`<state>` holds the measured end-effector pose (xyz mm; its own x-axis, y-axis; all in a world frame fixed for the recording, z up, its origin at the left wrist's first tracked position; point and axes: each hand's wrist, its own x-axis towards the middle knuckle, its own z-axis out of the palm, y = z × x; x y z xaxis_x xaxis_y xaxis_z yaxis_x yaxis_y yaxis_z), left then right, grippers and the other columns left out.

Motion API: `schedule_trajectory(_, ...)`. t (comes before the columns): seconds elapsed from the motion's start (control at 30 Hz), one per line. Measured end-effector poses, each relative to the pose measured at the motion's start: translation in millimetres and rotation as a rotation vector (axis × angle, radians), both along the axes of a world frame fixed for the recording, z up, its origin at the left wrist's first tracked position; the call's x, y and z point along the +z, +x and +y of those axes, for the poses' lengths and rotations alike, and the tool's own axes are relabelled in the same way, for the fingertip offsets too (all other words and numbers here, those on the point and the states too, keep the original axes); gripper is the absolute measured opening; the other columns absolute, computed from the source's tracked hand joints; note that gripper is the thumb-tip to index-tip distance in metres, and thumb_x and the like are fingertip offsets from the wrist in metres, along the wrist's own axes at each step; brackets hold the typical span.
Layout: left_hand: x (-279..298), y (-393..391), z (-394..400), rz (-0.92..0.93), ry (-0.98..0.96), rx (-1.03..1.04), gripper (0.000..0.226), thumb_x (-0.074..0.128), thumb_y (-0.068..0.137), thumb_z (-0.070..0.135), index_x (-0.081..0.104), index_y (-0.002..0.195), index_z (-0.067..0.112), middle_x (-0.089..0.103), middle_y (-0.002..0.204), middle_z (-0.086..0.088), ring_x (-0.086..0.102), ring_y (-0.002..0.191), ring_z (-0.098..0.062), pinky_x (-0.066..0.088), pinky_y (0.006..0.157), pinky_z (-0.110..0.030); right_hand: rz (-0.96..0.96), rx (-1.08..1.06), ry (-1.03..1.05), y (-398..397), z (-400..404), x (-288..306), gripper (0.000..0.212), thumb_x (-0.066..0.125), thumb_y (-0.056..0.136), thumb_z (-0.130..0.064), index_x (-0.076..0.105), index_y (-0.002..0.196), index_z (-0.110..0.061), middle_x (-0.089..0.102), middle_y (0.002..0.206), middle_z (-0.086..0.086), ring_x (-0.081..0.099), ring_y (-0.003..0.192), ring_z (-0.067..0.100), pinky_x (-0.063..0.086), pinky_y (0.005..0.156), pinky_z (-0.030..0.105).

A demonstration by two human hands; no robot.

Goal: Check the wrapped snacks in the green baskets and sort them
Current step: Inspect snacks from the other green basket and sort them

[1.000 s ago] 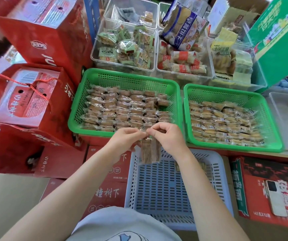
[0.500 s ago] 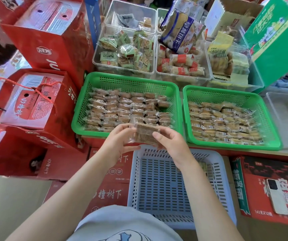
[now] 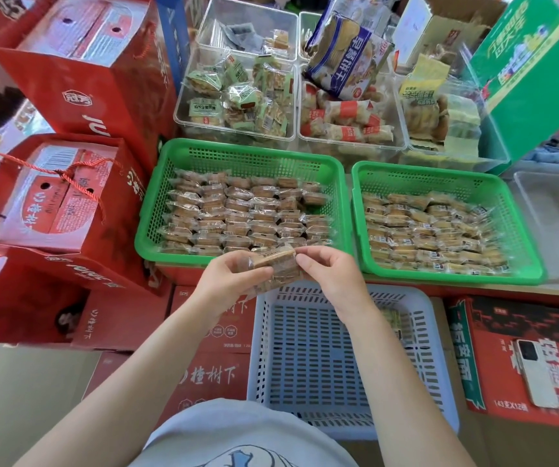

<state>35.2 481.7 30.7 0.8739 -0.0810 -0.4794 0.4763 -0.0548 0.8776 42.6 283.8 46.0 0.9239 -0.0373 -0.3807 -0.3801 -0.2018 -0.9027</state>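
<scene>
Clear crinkled plastic shows between my fingers point(image 3: 306, 262): a small clutch of wrapped snacks point(image 3: 276, 264) sits at the centre of the frame, held from both ends. My left hand point(image 3: 227, 279) curls round the left end, thumb across the front and fingertips behind. My right hand point(image 3: 330, 269) pinches the right end between thumb and forefinger, the other fingers loosely bent below. I cannot tell how many pieces are in the bundle; it looks like more than one.

Just beneath the hands lies a white slotted basket point(image 3: 436, 382) in the lower middle of the frame, its floor showing through the slots. Directly above the hands, the left green basket point(image 3: 237, 151) holds neat rows of the same tan wrapped snacks, and the bundle overlaps its near rim. Beside it to the right, the right green basket point(image 3: 440, 175) holds a similar layer, slightly more tumbled.

Further up, clear tubs point(image 3: 183, 112) carry green-labelled and red-labelled packets, with a blue biscuit bag point(image 3: 345, 55) lying across them. Red gift boxes point(image 3: 79, 89) fill the left of the frame, and a green carton point(image 3: 537, 75) stands at upper right. At lower right a phone point(image 3: 537, 372) rests on a red carton point(image 3: 493, 382).
</scene>
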Motion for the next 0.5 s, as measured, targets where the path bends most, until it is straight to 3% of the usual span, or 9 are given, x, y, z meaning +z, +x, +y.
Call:
schedule_trajectory(0.1,0.9,0.8,-0.2,-0.007,-0.023,-0.011,0.026,0.085,0.081,0.025,0.074,0.098,0.009,0.078,0.097,-0.005,0.073,0.082,-0.015,0.058,0.067,-0.026,-0.017,-0.017,0.006,1.3,-2.2,-0.3,0.006,0.072,0.091,-0.016,0.076,0.094,-0.018,0.075,0.087,0.000,0.067,0.079,0.010,0.058,0.077,0.028)
schedule_trajectory(0.2,-2.1,2.2,3.9,0.033,-0.144,-0.058,0.051,0.087,0.071,0.038,0.072,0.107,0.006,0.076,0.105,-0.013,0.074,0.095,-0.026,0.059,0.084,-0.039,0.022,-0.039,0.194,3.9,-4.4,1.8,0.004,0.071,0.090,-0.009,0.074,0.090,-0.012,0.072,0.081,0.001,0.065,0.074,0.011,0.054,0.070,0.024)
schedule_trajectory(0.3,-4.9,3.5,4.6,0.081,-0.290,-0.074,0.054,0.084,0.077,0.030,0.067,0.115,-0.004,0.074,0.111,-0.018,0.072,0.098,-0.027,0.060,0.084,-0.036,0.020,-0.043,0.268,5.2,-5.4,1.7,0.005,0.068,0.092,-0.006,0.072,0.090,-0.009,0.070,0.082,0.005,0.063,0.074,0.012,0.054,0.070,0.026)
schedule_trajectory(0.4,-3.4,3.7,0.8,0.095,-0.334,-0.064,0.042,0.077,0.081,0.023,0.067,0.111,-0.005,0.075,0.103,-0.018,0.072,0.088,-0.023,0.060,0.070,-0.026,-0.066,-0.009,0.054,5.8,-3.9,0.3,0.006,0.067,0.094,-0.011,0.073,0.093,-0.009,0.072,0.084,0.004,0.066,0.075,0.011,0.057,0.071,0.024)
schedule_trajectory(0.5,-2.8,5.6,-0.5,0.090,-0.287,-0.048,0.040,0.080,0.077,0.024,0.065,0.106,0.001,0.075,0.098,-0.016,0.074,0.086,-0.024,0.060,0.072,-0.030,-0.168,0.066,-0.181,8.0,-3.8,-2.2,0.008,0.065,0.096,-0.015,0.073,0.095,-0.014,0.073,0.086,0.001,0.069,0.080,0.015,0.060,0.074,0.028)
